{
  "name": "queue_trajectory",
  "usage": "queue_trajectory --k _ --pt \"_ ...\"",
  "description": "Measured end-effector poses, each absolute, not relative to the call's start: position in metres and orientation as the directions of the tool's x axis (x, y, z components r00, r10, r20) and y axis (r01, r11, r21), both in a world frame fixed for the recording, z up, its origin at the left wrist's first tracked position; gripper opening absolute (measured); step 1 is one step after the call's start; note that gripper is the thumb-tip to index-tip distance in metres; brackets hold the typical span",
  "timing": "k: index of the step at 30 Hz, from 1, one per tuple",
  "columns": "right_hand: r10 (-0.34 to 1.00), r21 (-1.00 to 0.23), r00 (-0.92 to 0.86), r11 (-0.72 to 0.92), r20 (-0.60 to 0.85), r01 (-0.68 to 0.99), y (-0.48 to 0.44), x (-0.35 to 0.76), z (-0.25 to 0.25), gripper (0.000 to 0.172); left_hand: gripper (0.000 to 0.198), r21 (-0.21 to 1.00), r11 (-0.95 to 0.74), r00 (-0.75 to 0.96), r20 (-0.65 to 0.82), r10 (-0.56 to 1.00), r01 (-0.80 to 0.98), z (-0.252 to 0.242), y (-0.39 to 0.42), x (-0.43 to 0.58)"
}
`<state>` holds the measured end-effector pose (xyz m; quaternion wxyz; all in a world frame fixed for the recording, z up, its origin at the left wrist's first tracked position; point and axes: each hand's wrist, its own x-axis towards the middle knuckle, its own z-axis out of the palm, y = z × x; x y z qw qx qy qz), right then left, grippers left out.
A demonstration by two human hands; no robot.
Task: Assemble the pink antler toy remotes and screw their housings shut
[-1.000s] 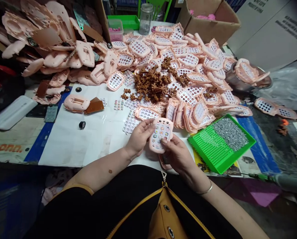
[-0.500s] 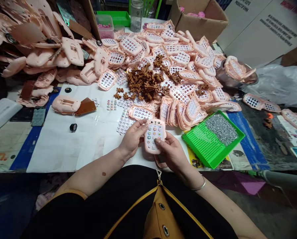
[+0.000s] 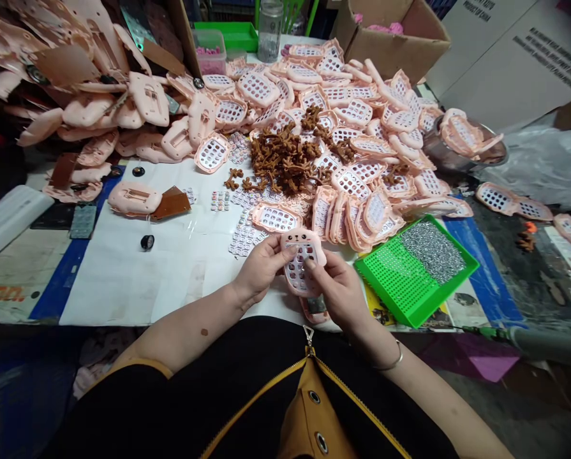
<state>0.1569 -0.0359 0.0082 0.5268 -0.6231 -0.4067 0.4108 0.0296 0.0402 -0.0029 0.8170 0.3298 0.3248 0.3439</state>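
We have a pink plastic shell (image 3: 298, 240) in both hands, raised just off the table near its near edge, with a small animal face at its top and rows of round openings below. Our work at this moment is at those openings. Our left hand (image 3: 261, 268) pinches the shell's left side, with the fingertips curled over its rim, while our right hand (image 3: 340, 294) grips the lower right side and presses a fingertip on the face of the grid; neither hand is spread. A second pink piece (image 3: 314, 312) lies under our right hand. Just to the left, a white paper sheet (image 3: 122, 274) covers the table, bearing loose key strips (image 3: 244, 234), a black round part (image 3: 147, 242) and a pink shell with a brown plate (image 3: 134, 197). A heap of pink shells (image 3: 342, 108) fills the far side, with brown plastic runners (image 3: 285, 159) on top. Toward the right edge sits a green pegboard tray (image 3: 387, 297) holding silvery granules (image 3: 433, 252), and beyond it a steel bowl (image 3: 457, 150) of shells. A cardboard box (image 3: 400, 54) and a glass jar (image 3: 270, 22) stand past the far edge.
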Motion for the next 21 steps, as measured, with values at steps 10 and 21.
queue_trajectory --k 10,21 --pt "0.873 -0.89 0.334 -0.205 -0.355 -0.407 -0.035 0.157 -0.001 0.038 0.045 0.585 0.721 0.617 -0.425 0.663 -0.372 -0.007 0.041 0.028" --pt "0.835 -0.678 0.268 0.16 0.48 0.717 -0.034 0.17 0.009 0.016 0.042 0.856 0.482 0.522 -0.329 0.787 -0.187 -0.015 0.036 0.027"
